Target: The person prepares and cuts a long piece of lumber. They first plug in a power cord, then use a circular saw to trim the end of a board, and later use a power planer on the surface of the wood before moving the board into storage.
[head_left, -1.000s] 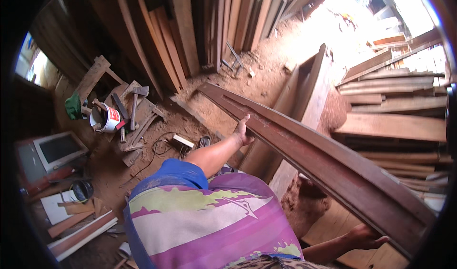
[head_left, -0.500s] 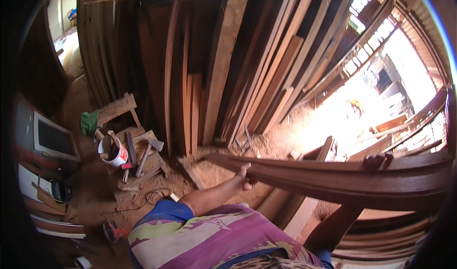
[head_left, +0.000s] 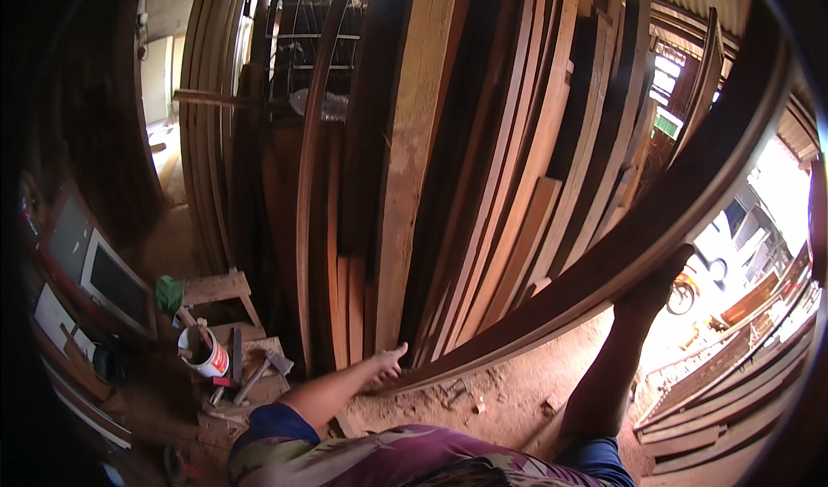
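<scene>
A long dark-brown wooden plank point(head_left: 604, 267), with a groove along its edge, slants up from the ground near the middle to the upper right. My right hand point(head_left: 675, 267) grips it on the right side from below, arm raised; the plank hides part of the fingers. Close to the plank's low end is my left hand point(head_left: 391, 364), arm stretched forward, fingers apart and thumb up, holding nothing.
Tall boards point(head_left: 423, 142) lean upright across the front. At left stand a low wooden bench point(head_left: 216, 289), a white bucket point(head_left: 205, 353) with tools and a hammer point(head_left: 274, 364). Stacked planks point(head_left: 733, 418) lie at right; a motorcycle point(head_left: 683, 290) stands in the bright opening.
The plank has gone from nearly level to steeply slanted, its right end raised by my right hand. My left hand has let go of it. The view has tilted upward.
</scene>
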`<move>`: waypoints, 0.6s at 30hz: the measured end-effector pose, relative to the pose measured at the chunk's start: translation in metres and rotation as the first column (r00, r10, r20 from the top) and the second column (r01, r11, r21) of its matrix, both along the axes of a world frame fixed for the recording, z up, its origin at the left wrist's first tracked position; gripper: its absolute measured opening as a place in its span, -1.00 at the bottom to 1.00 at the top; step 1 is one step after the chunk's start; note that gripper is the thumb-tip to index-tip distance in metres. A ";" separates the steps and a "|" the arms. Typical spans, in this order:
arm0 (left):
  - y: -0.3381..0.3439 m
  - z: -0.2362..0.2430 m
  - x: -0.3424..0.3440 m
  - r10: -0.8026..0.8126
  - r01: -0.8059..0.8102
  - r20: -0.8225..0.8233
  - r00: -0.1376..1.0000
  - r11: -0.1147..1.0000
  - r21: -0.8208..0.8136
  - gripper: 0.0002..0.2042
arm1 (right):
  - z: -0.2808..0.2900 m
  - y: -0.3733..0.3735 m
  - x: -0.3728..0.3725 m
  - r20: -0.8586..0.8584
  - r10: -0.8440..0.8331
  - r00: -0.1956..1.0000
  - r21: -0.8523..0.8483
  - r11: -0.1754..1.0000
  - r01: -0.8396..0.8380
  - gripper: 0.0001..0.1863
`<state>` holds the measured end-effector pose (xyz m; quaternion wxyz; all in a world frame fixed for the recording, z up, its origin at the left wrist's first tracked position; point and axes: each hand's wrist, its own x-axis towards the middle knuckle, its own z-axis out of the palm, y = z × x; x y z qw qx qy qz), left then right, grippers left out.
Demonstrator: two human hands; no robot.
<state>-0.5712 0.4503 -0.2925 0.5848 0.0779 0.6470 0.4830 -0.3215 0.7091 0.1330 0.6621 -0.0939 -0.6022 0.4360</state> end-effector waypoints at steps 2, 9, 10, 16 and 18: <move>0.023 -0.024 -0.094 0.403 -0.279 -0.640 0.654 0.915 0.292 0.08 | 0.010 0.000 -0.031 0.026 0.001 1.000 -0.023 1.000 0.000 -0.25; 0.148 0.291 -0.177 0.337 -0.517 -0.891 -0.305 0.727 0.452 0.20 | 0.026 0.035 -0.059 0.198 -0.051 0.979 -0.155 0.984 0.083 -0.18; 0.160 0.312 -0.184 0.316 -0.596 -0.903 -0.290 0.679 0.429 0.22 | 0.029 0.037 -0.061 0.159 -0.005 0.987 -0.227 0.973 0.042 -0.18; 0.197 0.311 -0.227 0.333 -0.726 -0.843 -0.423 0.432 0.535 0.23 | 0.002 0.089 -0.059 0.139 -0.155 0.978 -0.100 0.980 0.170 -0.20; 0.212 0.314 -0.216 0.335 -0.697 -0.797 -0.503 0.389 0.603 0.15 | 0.000 0.098 -0.054 0.019 -0.129 0.991 -0.142 0.981 0.130 -0.21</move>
